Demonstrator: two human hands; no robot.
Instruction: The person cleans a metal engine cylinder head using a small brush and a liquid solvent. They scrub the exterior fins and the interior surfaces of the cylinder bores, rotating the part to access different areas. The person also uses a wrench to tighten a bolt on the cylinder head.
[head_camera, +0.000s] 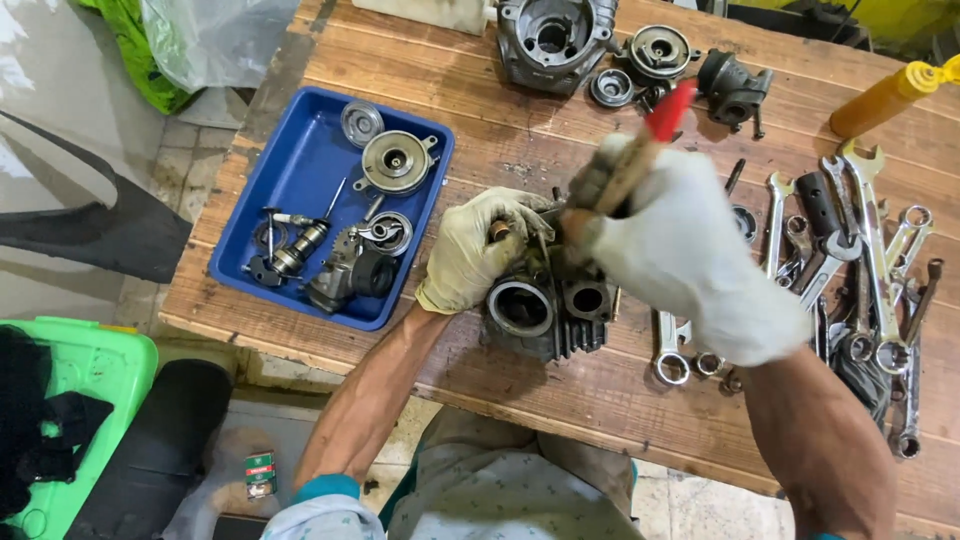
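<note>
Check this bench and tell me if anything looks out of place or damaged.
Nothing looks damaged. The wrenches lie in a loose, overlapping heap at the right, while the left hand steadies the cylinder head and the right hand grips a red-handled tool.

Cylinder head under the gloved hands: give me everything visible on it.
The cylinder head is a dark grey, grimy cast-metal block with cooling fins along its lower right side. Two openings face the camera: a large round bore with a bright metal rim on the left, a smaller port to its right. It sits on the wooden table near the front edge, between the blue tray and the spanners. The left hand grips its upper left; the right hand, holding a red-handled tool, covers its upper right.
</note>
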